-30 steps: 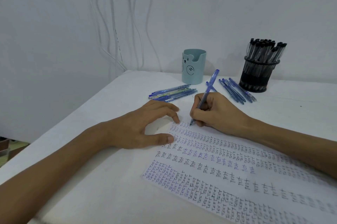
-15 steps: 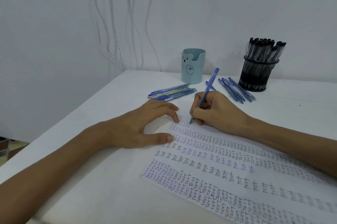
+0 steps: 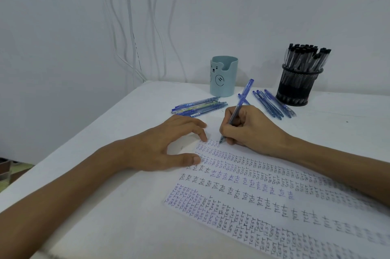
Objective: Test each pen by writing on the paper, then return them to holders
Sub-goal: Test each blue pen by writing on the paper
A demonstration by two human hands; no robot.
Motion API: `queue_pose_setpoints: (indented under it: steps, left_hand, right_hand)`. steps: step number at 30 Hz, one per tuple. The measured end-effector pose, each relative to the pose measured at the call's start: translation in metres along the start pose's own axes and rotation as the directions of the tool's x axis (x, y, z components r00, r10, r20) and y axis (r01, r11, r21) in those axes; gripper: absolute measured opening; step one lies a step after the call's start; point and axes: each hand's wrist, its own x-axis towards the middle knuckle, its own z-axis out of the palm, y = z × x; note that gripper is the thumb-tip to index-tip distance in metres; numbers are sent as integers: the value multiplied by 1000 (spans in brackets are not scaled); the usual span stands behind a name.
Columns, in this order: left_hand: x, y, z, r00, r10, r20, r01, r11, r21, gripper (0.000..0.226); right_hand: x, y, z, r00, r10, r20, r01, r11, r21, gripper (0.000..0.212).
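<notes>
Right hand [image 3: 251,128] grips a blue pen [image 3: 237,109], its tip touching the top edge of the paper [image 3: 274,199] filled with rows of handwritten "TEST." Left hand [image 3: 166,147] lies relaxed, fingertips and thumb pressing the sheet's corner. Behind them on the white table [image 3: 95,174], loose blue pens [image 3: 198,107] lie near a pale blue cup [image 3: 223,77], more pens [image 3: 272,102] beside a black mesh holder [image 3: 297,85] packed with black-capped pens.

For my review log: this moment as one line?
right hand grips blue pen, tip on paper | left hand presses paper | stage: testing
</notes>
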Motion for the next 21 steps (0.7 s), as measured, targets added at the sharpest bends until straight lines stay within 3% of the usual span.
queue_pose_setpoints:
  steps: [13,17,21]
  left_hand:
    - [0,1,0,1000,3,-7,-3,1000,4,42]
    - [1,1,0,1000,3,-6,-3,1000,0,41]
    - [0,0,0,1000,3,2,-3,1000,0,42]
  right_hand:
    - [1,3,0,999,-8,-34,6,999,-45,13]
    - [3,3,0,999,29,-38,-26,997,74,15]
    - [1,2,1,1000,10,4,-10,999,50,12]
